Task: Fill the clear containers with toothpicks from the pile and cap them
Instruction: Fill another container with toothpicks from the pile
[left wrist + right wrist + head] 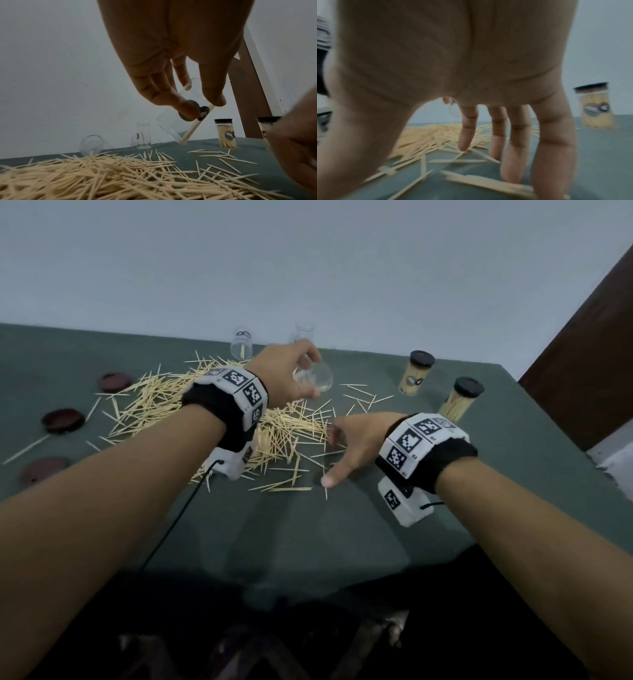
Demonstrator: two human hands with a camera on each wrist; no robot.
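A loose pile of toothpicks [222, 412] lies on the green table [308, 525]. My left hand [291, 378] grips a clear container [313, 376] and holds it tilted above the far side of the pile. In the left wrist view, thumb and fingers of the left hand [201, 104] pinch this container [171, 125], which holds a couple of toothpicks. My right hand [352, 440] hovers over the pile's right edge, fingers [496, 135] spread and pointing down, holding nothing.
Two filled containers with black caps [416, 373] [460, 398] stand at the right. Two uncapped clear containers [242, 342] [303, 333] stand by the back wall. Three dark red lids [114, 381] [63, 420] [44, 470] lie at the left. A brown door frame [582, 354] rises at the right.
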